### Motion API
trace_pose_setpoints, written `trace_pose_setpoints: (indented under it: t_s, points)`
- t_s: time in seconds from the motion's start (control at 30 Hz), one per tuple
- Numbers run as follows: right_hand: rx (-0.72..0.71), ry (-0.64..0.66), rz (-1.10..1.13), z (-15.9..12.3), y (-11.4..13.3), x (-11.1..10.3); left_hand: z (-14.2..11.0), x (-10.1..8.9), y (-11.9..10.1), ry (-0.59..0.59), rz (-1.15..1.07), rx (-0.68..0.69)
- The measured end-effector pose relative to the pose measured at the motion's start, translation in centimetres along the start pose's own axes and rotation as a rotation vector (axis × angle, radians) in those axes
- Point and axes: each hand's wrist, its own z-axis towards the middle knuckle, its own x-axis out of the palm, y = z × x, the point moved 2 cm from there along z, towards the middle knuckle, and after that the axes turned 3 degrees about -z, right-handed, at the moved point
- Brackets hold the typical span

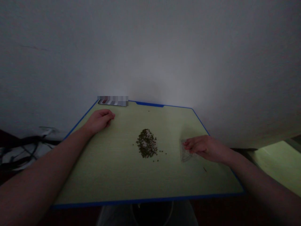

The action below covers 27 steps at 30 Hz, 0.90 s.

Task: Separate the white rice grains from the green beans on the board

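the right hand (205, 147) has fingers over a clear tray (184, 157), set close perhaps for reach; their grip i can't tell. left hand (100, 121): fingers curled closed, probably resting. seed pile (146, 144) lies between both hands' fingers.

Prob. home rm: small blue-edged table (113, 175) by plain wall (150, 56), w/ cables (27, 140) nearby.

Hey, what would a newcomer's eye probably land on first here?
Probably the pile of small dark green and pale bits, near the middle of the blue-edged tabletop. Next, perhaps, the right hand at a clear item right of the pile. The left hand is loosely curled toward the tabletop's back left.
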Motion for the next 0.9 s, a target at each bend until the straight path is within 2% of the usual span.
trace_pose_setpoints:
  t_s: [0.23,0.33,0.4,0.5,0.63,0.73,0.9]
  points:
    - [-0.032,-0.039,0.032,0.9,0.1,1.9,-0.4,0.0,-0.5,-0.002,0.005,0.007]
    - [-0.021,-0.054,0.022,0.5,0.5,1.6,-0.3,0.0,-0.5,-0.004,0.014,-0.002]
    - [0.013,-0.098,-0.050,0.3,1.2,1.0,-0.2,0.0,-0.3,0.003,0.017,0.007]
    - [0.071,-0.158,-0.317,1.1,3.2,0.6,0.0,0.0,-0.1,0.006,0.017,0.018]
    - [0.151,-0.101,-0.461,3.6,5.3,1.7,-0.1,-0.1,0.0,-0.005,0.021,0.005]
    - [0.177,-0.042,-0.473,5.0,5.5,3.0,-0.3,-0.1,-0.3,0.005,0.026,0.022]
    - [0.208,0.012,-0.431,4.9,5.3,3.9,-0.3,-0.1,-0.4,-0.006,0.019,0.006]
